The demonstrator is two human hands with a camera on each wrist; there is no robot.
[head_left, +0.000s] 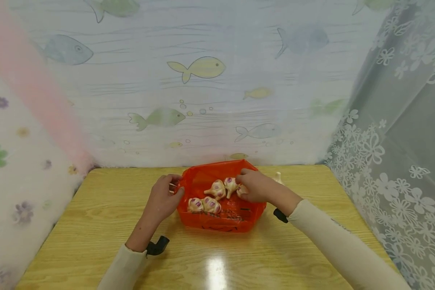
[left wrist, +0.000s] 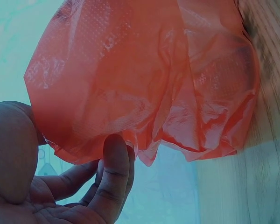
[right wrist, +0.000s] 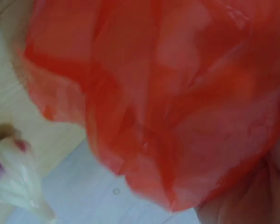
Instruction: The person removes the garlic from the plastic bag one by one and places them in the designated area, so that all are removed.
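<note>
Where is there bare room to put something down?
Bare table lies between its left edge and the left hand, between the sleeves in front of the red plastic bag, and from the right sleeve to the right edge. The bag is crowded with garlic bulbs and the right hand; another bulb lies to its right.

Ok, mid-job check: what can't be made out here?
Head view: whether the right hand grips the bulb it partly covers.
Head view: outlying garlic, lower part; right arm hides it.
Head view: lettering on the red bag; too small, creased.
Left wrist view: bag contents; plastic hides them.
Right wrist view: most of that hand; edge crops it.
</note>
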